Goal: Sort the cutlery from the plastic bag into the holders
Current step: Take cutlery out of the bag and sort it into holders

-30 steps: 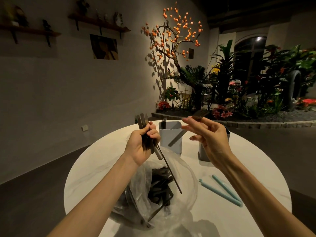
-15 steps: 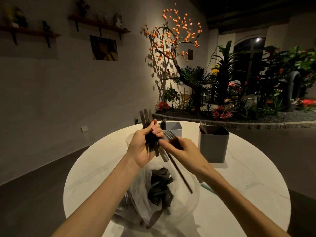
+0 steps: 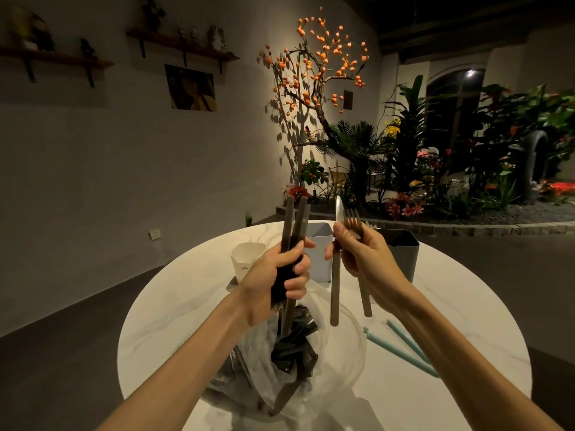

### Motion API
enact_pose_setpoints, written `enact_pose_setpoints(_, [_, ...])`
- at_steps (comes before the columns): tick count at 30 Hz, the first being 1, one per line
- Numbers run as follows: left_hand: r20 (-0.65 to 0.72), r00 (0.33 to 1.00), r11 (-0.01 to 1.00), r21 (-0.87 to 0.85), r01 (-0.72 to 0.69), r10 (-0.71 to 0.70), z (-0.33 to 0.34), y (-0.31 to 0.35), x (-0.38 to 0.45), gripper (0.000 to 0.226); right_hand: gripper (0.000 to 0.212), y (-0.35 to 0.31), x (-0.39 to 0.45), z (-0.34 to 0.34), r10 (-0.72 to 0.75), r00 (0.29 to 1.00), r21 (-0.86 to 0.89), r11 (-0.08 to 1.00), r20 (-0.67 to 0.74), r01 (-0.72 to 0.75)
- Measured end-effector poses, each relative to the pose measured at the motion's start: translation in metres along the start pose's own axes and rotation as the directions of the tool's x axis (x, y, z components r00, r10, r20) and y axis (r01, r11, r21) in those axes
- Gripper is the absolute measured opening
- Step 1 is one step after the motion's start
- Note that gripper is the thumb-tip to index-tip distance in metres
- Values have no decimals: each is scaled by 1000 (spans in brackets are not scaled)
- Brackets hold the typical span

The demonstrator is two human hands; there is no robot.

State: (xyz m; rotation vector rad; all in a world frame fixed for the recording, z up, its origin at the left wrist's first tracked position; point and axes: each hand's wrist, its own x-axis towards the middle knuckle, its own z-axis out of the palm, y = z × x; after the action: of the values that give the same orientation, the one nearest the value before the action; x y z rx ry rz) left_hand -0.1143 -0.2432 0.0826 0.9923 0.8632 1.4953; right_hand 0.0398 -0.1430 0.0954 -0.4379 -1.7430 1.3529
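Note:
My left hand (image 3: 273,281) grips a bundle of dark cutlery handles (image 3: 294,227) that stick up above the fist. My right hand (image 3: 361,256) holds a fork (image 3: 353,220) and a knife (image 3: 335,290) upright, tines and blade up, handles hanging down. Both hands are above the clear plastic bag (image 3: 329,362), which lies on the round white table (image 3: 174,318) with more dark cutlery (image 3: 295,346) inside. Behind the hands stand three holders: a white one (image 3: 245,259), a light blue-grey one (image 3: 319,244) and a dark grey one (image 3: 401,256).
Two pale teal chopsticks (image 3: 401,349) lie on the table to the right of the bag. Beyond the table are a wall with shelves, a tree with orange lanterns and a bed of plants.
My right hand has pulled a fork and a knife away from the left hand's bundle and lifted them upright. My left hand rose slightly, and the view dropped, so a white holder came into view.

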Motion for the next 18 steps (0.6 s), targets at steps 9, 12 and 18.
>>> enact_pose_setpoints(9, [182, 980, 997, -12, 80, -76, 7, -9, -11, 44, 13, 0, -4, 7, -19, 1000, 39, 999, 18, 19])
enact_pose_setpoints(12, [104, 992, 991, 119, 53, -66, 15, -7, -14, 41, 8, -1, -4, 7, 1, 1000, 43, 999, -13, -1])
enact_pose_setpoints(18, [7, 998, 983, 174, 54, -56, 19, -6, -16, 33, 8, -1, 0, 3, 53, 994, 98, 994, -93, -44])
